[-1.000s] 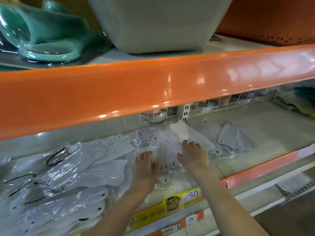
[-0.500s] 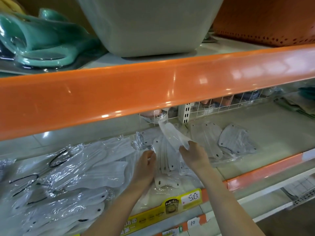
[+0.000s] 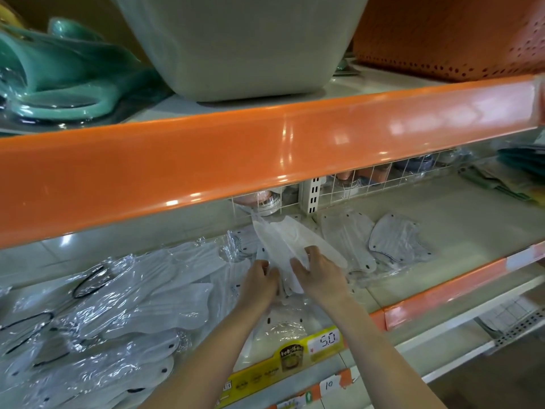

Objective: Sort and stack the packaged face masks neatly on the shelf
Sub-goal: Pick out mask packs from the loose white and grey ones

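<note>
1. Shelf (image 3: 460, 231): one lower deck, beige, w/ orange front lip. It carries all the packaged masks. Risk: anything nudged toward that lip can slide off, since the film wrappers look slick.
2. Loose spread, left (image 3: 118, 314): clear-wrapped white masks lying overlapped and skewed; exact no. cannot be told, roughly ten or more. Some show black ear loops. Risk: the left forearm passes just above this spread, so a careless sweep could scatter it further.
3. Held bundle (image 3: 283, 246): white packaged masks fanned upward toward the shelf back, approx. two or three visible layers; exact count unclear. Risk: the fan is loose, so a layer may slip out sideways if the grip eases or the edges are not squared first.
4. Flat masks, right (image 3: 395, 240): two clear outlines side by side, w/ perhaps more beneath them. They lie just beside the held bundle; setting the bundle down crooked could knock them out of line.
5. Hands, two. Right hand (image 3: 321, 276): fingers curled round the bundle's lower right edge, gripping it. Left hand (image 3: 259, 281): curled against the bundle's lower left side, apparently pinching the same packs; fingertips partly hidden, so contact is a judgement.
6. Price tags, two: "5.0" (image 3: 326, 340) on the yellow strip, "10" (image 3: 330, 384) on the rail below.
</note>
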The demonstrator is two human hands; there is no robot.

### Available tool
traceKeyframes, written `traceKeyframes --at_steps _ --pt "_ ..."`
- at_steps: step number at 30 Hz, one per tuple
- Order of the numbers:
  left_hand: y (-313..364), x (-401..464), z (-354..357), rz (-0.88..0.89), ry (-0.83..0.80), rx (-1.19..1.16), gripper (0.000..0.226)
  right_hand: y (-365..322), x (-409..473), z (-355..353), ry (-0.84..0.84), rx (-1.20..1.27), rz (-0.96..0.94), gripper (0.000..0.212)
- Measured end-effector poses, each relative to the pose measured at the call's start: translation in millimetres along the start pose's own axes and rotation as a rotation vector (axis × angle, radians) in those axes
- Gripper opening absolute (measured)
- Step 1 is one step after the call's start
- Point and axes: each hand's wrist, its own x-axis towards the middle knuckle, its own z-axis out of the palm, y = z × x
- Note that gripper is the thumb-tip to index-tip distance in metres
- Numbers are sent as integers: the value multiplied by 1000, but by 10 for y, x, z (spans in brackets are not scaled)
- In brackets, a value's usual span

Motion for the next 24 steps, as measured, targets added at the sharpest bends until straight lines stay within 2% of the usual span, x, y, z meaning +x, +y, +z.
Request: traceKeyframes --at_steps 5,11,14,16,18,21,24 --pt "-8 101 -111 65 -11 20 27 -46 -14 -2 -32 -78 -33 46" --pt "-171 343 -433 53 140 235 25 -327 33 -32 -248 -375 -34 53" --pt "-189 405 -535 39 224 252 27 -497 61 -24 -177 -391 -95 55" --pt "-205 483 -569 14 262 225 33 -589 135 28 -35 -389 -213 49" --pt "-250 595 -574 -53 251 177 37 -658 281 138 20 -362 -341 42" --pt "-306 778 -584 -191 265 -19 38 -728 528 335 -84 -339 -438 43" --pt "-371 895 -589 -258 279 -142 40 -719 683 488 -215 -392 -497 55"
